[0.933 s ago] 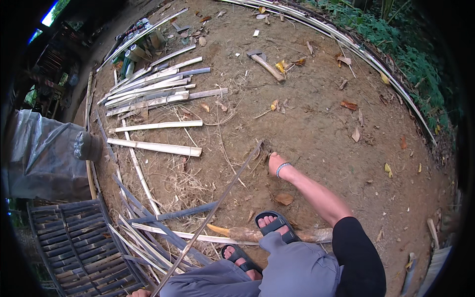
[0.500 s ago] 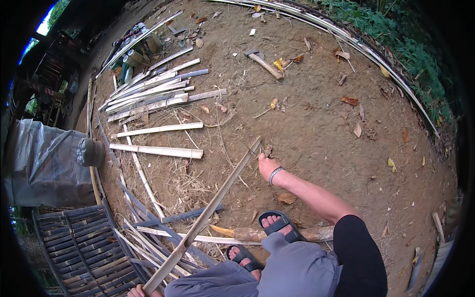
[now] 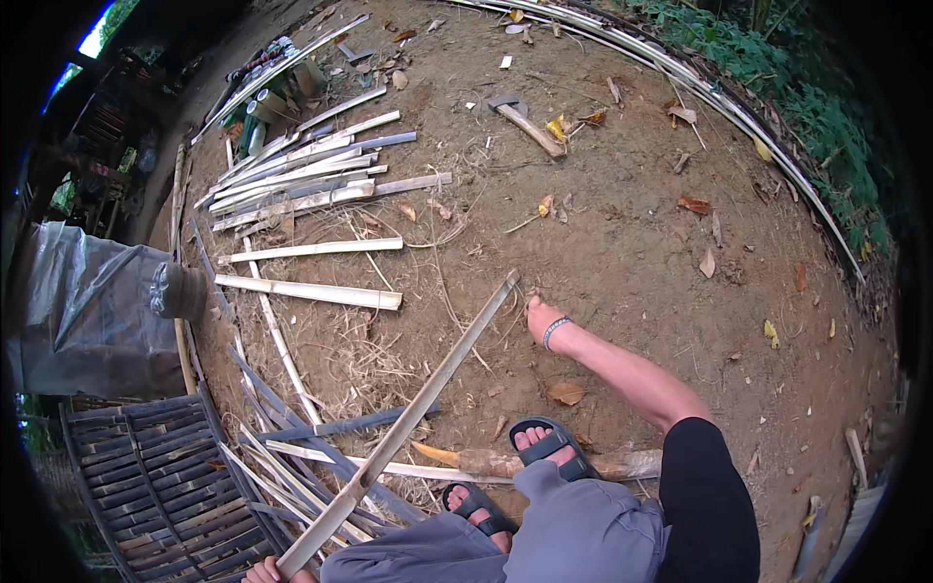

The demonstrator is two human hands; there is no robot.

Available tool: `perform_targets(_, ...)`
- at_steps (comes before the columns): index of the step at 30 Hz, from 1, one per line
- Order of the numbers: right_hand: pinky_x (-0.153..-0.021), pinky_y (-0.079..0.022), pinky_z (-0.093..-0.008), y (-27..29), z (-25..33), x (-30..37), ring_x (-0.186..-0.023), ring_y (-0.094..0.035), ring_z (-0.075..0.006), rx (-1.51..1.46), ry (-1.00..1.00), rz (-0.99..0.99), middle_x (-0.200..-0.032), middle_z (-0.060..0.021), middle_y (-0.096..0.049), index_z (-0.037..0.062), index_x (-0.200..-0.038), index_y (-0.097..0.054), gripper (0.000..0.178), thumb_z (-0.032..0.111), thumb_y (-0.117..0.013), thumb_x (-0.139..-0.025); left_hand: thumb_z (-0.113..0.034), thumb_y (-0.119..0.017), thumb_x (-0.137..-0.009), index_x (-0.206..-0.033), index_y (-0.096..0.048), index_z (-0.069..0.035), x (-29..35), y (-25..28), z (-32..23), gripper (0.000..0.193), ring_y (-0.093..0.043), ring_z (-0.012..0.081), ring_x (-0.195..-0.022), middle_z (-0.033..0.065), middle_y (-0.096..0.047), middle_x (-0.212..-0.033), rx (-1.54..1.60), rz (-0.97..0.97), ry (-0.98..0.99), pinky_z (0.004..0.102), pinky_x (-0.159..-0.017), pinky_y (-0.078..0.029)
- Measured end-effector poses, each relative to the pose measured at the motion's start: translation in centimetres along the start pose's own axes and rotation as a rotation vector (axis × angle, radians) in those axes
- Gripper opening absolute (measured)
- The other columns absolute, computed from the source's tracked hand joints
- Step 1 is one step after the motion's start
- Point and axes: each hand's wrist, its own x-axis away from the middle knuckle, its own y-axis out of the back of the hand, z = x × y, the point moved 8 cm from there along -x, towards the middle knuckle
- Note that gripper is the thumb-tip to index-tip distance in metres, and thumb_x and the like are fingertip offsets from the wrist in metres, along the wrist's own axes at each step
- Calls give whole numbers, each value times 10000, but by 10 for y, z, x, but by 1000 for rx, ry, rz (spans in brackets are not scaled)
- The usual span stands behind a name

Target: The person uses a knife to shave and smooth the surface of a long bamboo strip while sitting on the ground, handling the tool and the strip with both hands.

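Note:
A long split bamboo strip (image 3: 418,398) slants across the view, its hollow side showing. At the lower left edge, my left hand (image 3: 267,571) is closed around its near end. Just right of the strip's far tip is my right hand (image 3: 542,318), fingers curled and a beaded band on the wrist. Whatever those fingers hold is too small and hidden to make out; a small gap separates them from the strip.
Cut bamboo strips (image 3: 311,291) lie on the dirt at left. A hatchet (image 3: 528,126) rests farther off. A slatted bamboo rack (image 3: 165,486) stands at lower left, below a plastic-covered bundle (image 3: 87,311). A thick bamboo piece (image 3: 622,466) lies by my sandalled feet.
My right hand has shifted slightly right, away from the strip's far tip. The strip remains in my left hand at nearly the same slant; the whole view has shifted a little.

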Motion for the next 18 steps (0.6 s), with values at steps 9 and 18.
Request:
perform_targets(9,-729,-536,-436,9,4,9,-872,-660,-347,49,-24,29,-915,-254,-649,-46,-1049,-458,227,109,-443,-884,-507,-418,-923,-483,-347,-176,0,2,-3,554,-265,85,-378,-43,-300,-400,-31,-32,-32,242,-460,-259)
perform_targets(18,-700,-537,-436,32,22,17,-802,-655,-387,-13,95,-57,-829,-280,-637,-133,-1084,-409,311,44,-437,-830,-490,-409,-927,-508,-331,-172,5,-7,3,531,-264,91,-393,-39,-289,-416,35,67,5,240,-483,-281)
